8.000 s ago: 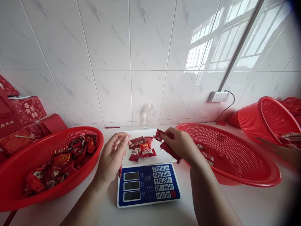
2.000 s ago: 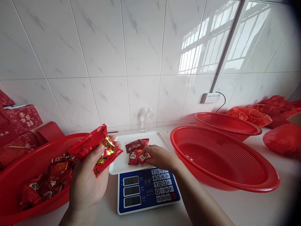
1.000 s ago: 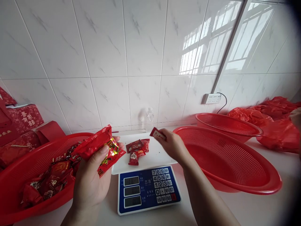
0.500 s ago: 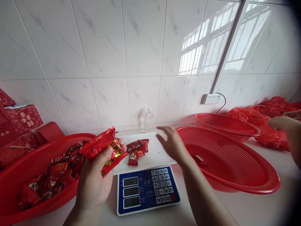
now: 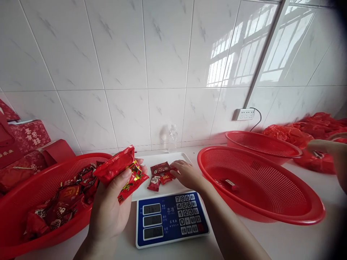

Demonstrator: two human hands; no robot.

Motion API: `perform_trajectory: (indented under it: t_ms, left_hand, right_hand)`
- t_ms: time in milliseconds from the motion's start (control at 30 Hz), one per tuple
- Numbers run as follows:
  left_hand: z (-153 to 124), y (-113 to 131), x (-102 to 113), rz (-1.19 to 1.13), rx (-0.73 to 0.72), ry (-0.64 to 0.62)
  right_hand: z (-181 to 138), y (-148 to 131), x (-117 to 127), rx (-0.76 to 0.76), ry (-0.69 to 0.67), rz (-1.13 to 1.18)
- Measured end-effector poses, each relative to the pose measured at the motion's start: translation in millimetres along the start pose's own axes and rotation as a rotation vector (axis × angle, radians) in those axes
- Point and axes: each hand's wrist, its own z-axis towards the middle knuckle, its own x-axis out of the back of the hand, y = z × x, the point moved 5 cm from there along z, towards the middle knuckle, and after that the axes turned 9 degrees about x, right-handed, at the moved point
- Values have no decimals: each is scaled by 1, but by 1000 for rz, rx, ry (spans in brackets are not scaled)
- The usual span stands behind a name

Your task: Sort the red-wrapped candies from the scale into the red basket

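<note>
On the white counter by the tiled wall, a blue-faced scale [image 5: 170, 220] stands between red baskets, and its three small displays are stacked down its left side. The person's left hand [image 5: 108, 213] is raised over the near rim of the left basket [image 5: 16, 234]. Thumb and fingers are clamped on one large red packet [image 5: 119, 169] with gold print, tilted up to the left.

The right hand [image 5: 187, 175] lies low on the scale's white weighing tray [image 5: 148, 159], fingers together and stretched onto the small red packets [image 5: 159, 168] there. Whether they pinch one I cannot tell. I count three of these packets clear of the hand. A red edge under the fingertips may be a fourth.

There are three baskets in all. The left one holds a heap of red wrapped sweets [image 5: 62, 202], too many and too jumbled to count. The big middle basket [image 5: 271, 215], just right of the scale, holds a single small packet [image 5: 229, 183]. The third basket [image 5: 262, 144] sits behind it, and I can see nothing of what is inside.

Another person's hand [image 5: 325, 147] reaches in at the far right, near a pile of red plastic bags [image 5: 287, 133]. One clear bottle [image 5: 172, 135] stands against the wall behind the tray, one white socket [image 5: 244, 114] is fixed to the tiles, and red printed boxes [image 5: 29, 133] are stacked at the far left.
</note>
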Motion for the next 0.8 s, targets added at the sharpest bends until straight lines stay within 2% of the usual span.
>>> perform_trajectory:
  t_ms: [200,367,467,667,800]
  left_hand:
    - [-1,0,1,-6,2,10]
    - [-1,-3,1,-8,28,15]
    - [-1,-3,1,-14,25,9]
    - [-2,-3,-1,4,20,-13]
    - [-2,-3,-1,13,7,-29]
  right_hand:
    - [0,16,-10,-66,-25,34]
    - [4,8,-2,-58,178,120]
    - [1,8,19,-101,325,78]
    - [-39,35,88,-365,645,-153]
    - [-60,48,113,-456,753,-225]
